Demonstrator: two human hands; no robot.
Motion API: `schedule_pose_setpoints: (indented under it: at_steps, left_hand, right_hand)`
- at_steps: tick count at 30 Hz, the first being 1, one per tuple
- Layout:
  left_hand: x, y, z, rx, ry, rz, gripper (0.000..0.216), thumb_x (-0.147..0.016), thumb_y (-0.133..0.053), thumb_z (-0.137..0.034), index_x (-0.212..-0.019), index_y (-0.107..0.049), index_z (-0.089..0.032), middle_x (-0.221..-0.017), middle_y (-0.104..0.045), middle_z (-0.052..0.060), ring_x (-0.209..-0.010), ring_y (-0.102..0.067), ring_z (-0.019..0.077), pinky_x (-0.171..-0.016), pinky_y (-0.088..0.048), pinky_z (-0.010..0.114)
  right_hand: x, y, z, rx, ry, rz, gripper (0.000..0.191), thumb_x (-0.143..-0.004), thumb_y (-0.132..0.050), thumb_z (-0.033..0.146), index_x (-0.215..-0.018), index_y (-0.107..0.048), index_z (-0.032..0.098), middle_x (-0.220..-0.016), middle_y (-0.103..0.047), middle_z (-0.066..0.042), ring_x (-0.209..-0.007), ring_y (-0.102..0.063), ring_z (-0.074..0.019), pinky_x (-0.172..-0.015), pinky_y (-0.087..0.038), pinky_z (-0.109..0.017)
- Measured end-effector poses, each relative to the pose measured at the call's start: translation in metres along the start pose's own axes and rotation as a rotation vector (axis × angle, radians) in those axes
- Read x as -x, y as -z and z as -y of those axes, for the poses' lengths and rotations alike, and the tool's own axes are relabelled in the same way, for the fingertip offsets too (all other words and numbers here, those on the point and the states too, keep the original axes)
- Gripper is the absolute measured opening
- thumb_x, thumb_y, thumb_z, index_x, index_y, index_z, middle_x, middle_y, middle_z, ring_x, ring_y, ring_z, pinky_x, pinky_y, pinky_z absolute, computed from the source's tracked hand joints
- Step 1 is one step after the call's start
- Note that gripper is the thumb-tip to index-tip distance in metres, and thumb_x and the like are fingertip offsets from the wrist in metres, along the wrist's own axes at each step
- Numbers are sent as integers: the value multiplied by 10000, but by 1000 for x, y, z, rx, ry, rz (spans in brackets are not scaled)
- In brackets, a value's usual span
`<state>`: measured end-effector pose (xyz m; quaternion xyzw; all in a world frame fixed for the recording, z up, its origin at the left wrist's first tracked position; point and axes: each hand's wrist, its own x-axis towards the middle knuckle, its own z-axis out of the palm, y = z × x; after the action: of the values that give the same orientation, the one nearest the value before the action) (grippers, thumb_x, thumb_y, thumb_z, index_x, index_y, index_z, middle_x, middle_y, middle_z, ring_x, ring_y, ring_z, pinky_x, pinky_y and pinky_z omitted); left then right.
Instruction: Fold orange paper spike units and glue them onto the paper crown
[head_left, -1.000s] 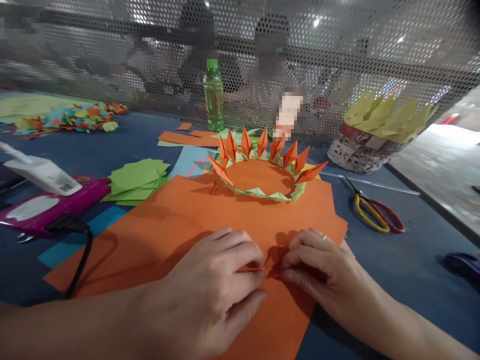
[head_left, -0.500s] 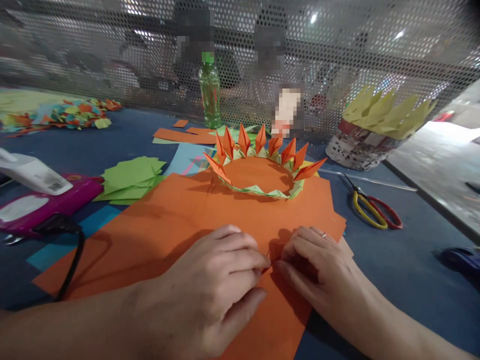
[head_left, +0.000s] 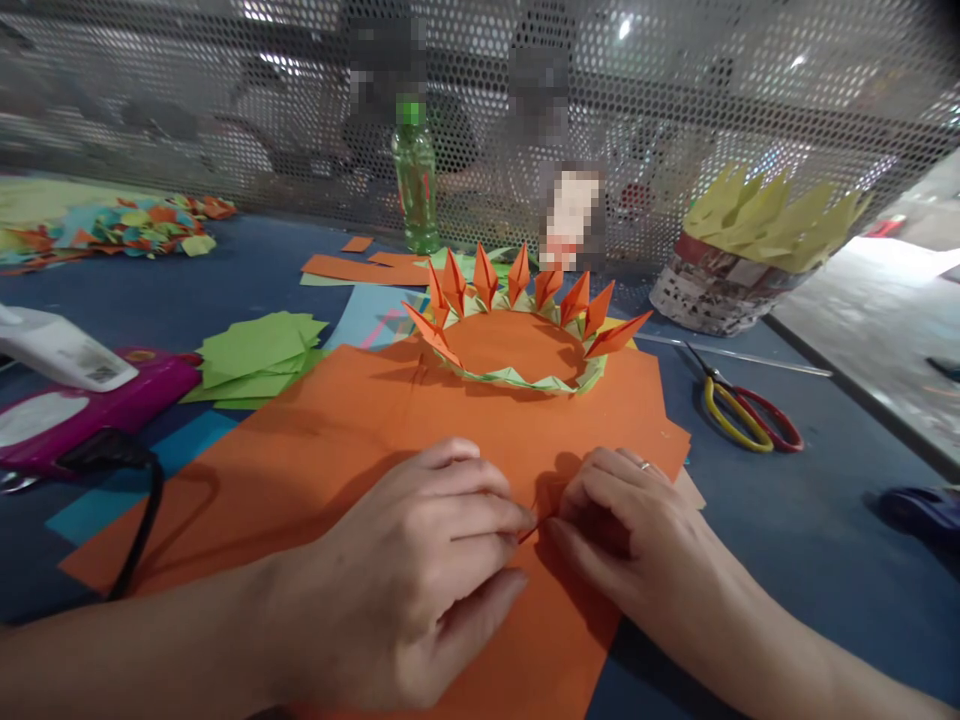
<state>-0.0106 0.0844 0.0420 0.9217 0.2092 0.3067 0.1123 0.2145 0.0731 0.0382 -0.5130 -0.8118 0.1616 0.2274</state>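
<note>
Power strip: well left of your spiked paper ring (head_left: 519,380); the magenta strip (head_left: 161,385) has only slid in view, with the whole table, as your head turned slightly.
Green papers: the stack (head_left: 259,350) lies left of the ring, undisturbed.
Left hand: on the near side of the ring, your left hand (head_left: 416,570) curls, fingertips at the small folded paper; whether it grips or merely presses, I cannot tell.
Small folded paper: in front of the ring, over the large orange sheet (head_left: 360,410), the orange piece (head_left: 548,497) shows less than a second ago, now mostly covered by your fingers.
Right hand: near side, right of the piece, your right hand (head_left: 622,520) seems to pinch it; its fingertips have closed in on the left's, which suggests a crease being worked.
Scissors: right of the ring, the pair (head_left: 739,412) stays unused.
</note>
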Motion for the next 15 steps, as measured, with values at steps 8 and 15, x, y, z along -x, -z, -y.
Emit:
schedule_pose_setpoints:
  at_steps: [8, 15]
  left_hand:
    - [-4, 6, 1, 30, 14, 28, 239, -926, -511, -96, -1075, -689, -155, -907, -741, 94, -859, -677, 225, -867, -504, 379]
    - [-2, 9, 1, 2, 43, 186, 254, -946, -526, -114, -1161, -662, -135, -1034, -684, 86, -952, -622, 225, -915, -457, 386]
  right_hand:
    - [1, 0, 0, -24, -19, 28, 180, -851, -648, 133, -730, -539, 209, -788, -585, 4, -759, -514, -177, -711, -374, -334]
    - [2, 0, -3, -24, -12, 29, 189, -849, -656, 139, -732, -530, 216, -783, -579, 11, -754, -514, -176, -706, -369, -329]
